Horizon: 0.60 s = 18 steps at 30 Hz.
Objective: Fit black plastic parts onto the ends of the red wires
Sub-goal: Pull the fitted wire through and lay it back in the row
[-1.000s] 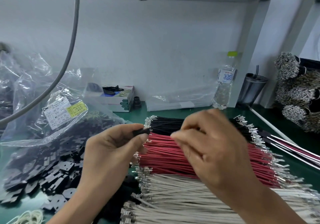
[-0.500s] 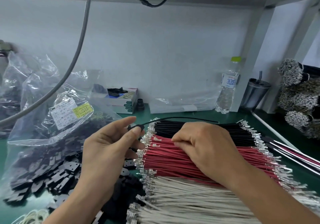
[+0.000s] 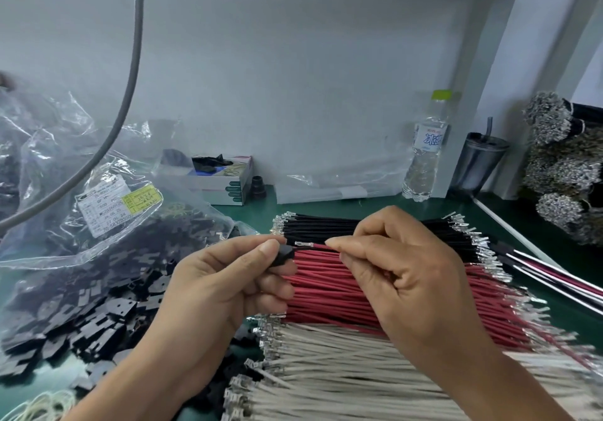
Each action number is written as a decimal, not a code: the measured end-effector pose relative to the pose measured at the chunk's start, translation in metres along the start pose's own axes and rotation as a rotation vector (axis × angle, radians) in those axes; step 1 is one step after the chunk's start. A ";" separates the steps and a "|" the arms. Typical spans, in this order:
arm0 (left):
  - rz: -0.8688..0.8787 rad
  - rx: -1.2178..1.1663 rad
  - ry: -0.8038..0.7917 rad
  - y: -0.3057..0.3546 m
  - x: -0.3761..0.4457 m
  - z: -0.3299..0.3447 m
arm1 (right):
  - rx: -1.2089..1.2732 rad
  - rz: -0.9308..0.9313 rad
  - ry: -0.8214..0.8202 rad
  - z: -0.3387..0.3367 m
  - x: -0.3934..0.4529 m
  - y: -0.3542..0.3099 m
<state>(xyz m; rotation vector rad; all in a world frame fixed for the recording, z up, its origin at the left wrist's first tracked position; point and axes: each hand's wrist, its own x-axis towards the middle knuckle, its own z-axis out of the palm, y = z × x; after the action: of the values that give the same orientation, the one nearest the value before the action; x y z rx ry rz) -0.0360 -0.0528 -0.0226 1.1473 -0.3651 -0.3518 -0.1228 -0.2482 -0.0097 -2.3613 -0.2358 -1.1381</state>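
My left hand [image 3: 225, 290] pinches a small black plastic part [image 3: 283, 255] between thumb and fingers, with a black wire running out of its right side. My right hand [image 3: 401, 277] pinches a single red wire [image 3: 318, 245] near its end; the wire's metal terminal points left, just above and right of the black part and apart from it. Beneath both hands lies the row of red wires [image 3: 339, 296], between a row of black wires [image 3: 319, 225] and a row of white wires [image 3: 342, 365].
Loose black plastic parts [image 3: 98, 316] spill from a clear bag [image 3: 65, 225] at left on the green mat [image 3: 580, 319]. A small box [image 3: 228, 182], water bottle [image 3: 425, 153] and grey cup [image 3: 478, 163] stand at the back wall. Wire bundles [image 3: 561, 166] stack at right.
My right hand has lifted off the red row with one red wire pinched in it and brought its terminal up close to the black part in my left hand.
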 end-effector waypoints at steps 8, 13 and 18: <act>-0.037 -0.026 -0.033 0.001 0.000 -0.001 | 0.014 0.017 -0.042 -0.002 0.000 -0.004; -0.059 -0.038 -0.037 0.001 0.001 -0.002 | -0.035 0.009 -0.101 -0.003 -0.001 -0.009; -0.084 -0.035 -0.037 0.001 0.000 -0.002 | -0.087 -0.021 -0.105 -0.004 0.000 -0.013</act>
<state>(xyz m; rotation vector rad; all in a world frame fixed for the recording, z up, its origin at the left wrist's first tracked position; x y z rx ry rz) -0.0349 -0.0514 -0.0222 1.1255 -0.3425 -0.4514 -0.1302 -0.2396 -0.0030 -2.5042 -0.2530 -1.0544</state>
